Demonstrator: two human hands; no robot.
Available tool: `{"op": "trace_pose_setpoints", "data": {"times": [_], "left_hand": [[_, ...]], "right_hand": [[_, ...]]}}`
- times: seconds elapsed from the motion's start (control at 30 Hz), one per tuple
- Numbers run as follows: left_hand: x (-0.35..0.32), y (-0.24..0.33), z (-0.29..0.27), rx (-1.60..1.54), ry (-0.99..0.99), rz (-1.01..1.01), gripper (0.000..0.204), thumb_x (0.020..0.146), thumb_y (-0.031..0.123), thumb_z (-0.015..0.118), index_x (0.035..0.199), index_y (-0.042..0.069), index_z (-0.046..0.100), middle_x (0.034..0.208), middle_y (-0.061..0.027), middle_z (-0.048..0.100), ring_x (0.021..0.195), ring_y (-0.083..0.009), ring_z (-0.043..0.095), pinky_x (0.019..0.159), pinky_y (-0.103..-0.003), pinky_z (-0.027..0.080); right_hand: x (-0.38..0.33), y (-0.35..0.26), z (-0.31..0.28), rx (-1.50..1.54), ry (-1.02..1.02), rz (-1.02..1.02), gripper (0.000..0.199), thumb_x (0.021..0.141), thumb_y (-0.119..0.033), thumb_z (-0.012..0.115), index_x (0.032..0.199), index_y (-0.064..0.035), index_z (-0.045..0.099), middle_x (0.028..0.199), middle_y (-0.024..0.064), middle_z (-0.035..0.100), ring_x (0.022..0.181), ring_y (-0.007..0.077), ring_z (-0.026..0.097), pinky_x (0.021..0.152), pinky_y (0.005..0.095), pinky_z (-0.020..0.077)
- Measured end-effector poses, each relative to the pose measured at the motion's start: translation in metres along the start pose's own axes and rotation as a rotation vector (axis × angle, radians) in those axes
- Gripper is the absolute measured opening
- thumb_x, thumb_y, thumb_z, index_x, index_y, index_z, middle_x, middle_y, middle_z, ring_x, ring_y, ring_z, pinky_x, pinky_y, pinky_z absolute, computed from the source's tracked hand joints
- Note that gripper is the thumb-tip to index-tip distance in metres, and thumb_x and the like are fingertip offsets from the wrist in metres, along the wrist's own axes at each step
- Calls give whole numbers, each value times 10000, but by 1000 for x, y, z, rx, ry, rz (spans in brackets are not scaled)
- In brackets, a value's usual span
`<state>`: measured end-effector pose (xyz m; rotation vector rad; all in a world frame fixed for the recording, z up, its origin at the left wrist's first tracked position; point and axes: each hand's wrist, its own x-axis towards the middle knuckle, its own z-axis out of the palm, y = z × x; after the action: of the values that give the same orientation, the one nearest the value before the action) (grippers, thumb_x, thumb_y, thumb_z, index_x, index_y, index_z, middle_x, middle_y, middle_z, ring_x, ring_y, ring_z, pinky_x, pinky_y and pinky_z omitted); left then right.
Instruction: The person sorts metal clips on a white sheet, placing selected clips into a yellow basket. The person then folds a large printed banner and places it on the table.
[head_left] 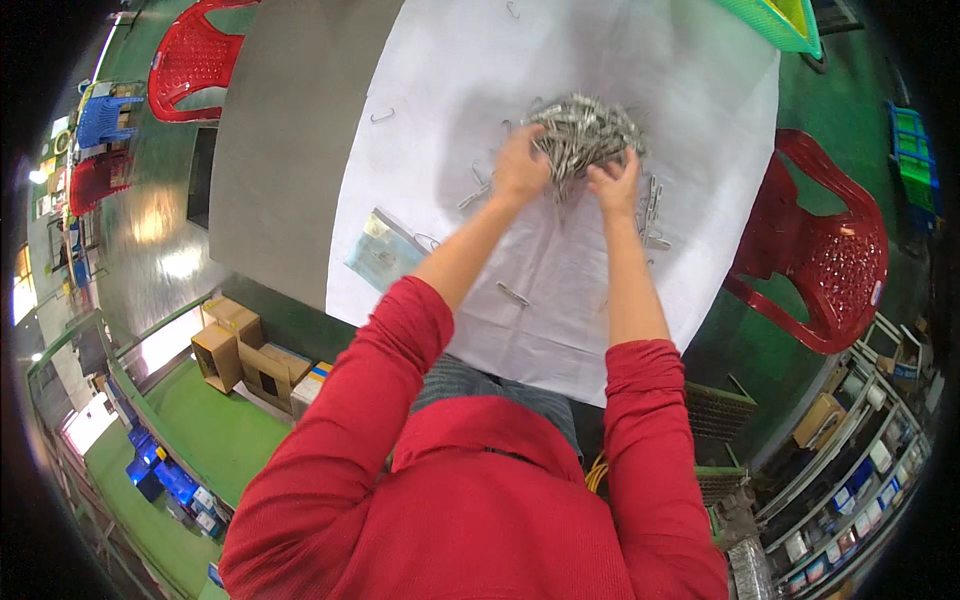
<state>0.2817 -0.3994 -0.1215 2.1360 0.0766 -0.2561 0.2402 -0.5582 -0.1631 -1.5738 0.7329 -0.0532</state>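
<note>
Both hands, left hand (520,165) and right hand (615,185), are clamped on the clip pile (585,130) between them; they'd best scoop low against the counter (450,80), gathering strays (512,294) nearer the wrists.

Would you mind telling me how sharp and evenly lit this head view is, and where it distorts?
Head view: strong fisheye bending, so the table edges curve and the rim goes black; bright glare on the floor at left; the white sheet is evenly lit with little shadow; the clip pile and both hands, left and right, look slightly soft.
</note>
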Motion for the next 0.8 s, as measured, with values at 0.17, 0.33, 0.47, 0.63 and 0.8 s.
{"op": "trace_pose_setpoints", "data": {"times": [0.17, 0.33, 0.47, 0.63, 0.8], "left_hand": [[52, -56, -76, 358, 278, 88, 450, 714, 109, 535, 1161, 90, 482, 1209, -165, 466, 1137, -359, 403, 937, -433, 347], [65, -117, -92, 521, 510, -294, 610, 765, 164, 538, 1304, -3, 309, 1366, -200, 296, 1299, -369, 205, 1048, -467, 198], [40, -108, -86, 427, 118, 275, 553, 788, 120, 534, 1294, 14, 338, 1337, -178, 343, 1280, -365, 241, 1043, -449, 217], [-29, -78, -119, 285, 94, 336, 506, 754, 52, 579, 1235, 62, 421, 1253, -151, 432, 1208, -352, 349, 1021, -432, 258], [-125, -96, -152, 580, -310, 451, 354, 747, 121, 612, 1087, 93, 519, 1171, -117, 483, 1167, -292, 401, 983, -418, 296]], "right_hand": [[-14, -40, -20, -410, 113, -330, 385, 738, -37, 567, 1116, -50, 496, 941, 111, 584, 714, 206, 576, 654, 297, 465], [-122, 29, 11, 63, -685, 209, 228, 691, 70, 424, 825, -21, 585, 686, 39, 564, 673, 113, 549, 622, 243, 448], [-164, 71, 23, -579, -1267, -36, 214, 729, -78, 561, 933, -24, 599, 811, 75, 635, 746, 168, 603, 672, 303, 471], [-78, 0, 58, -589, -544, -187, 196, 754, -166, 601, 924, -69, 611, 860, 108, 624, 789, 267, 601, 695, 364, 462], [-75, -27, 88, -1002, -405, -679, 207, 720, -211, 664, 883, -120, 575, 875, 43, 567, 890, 227, 541, 752, 376, 399]]}}
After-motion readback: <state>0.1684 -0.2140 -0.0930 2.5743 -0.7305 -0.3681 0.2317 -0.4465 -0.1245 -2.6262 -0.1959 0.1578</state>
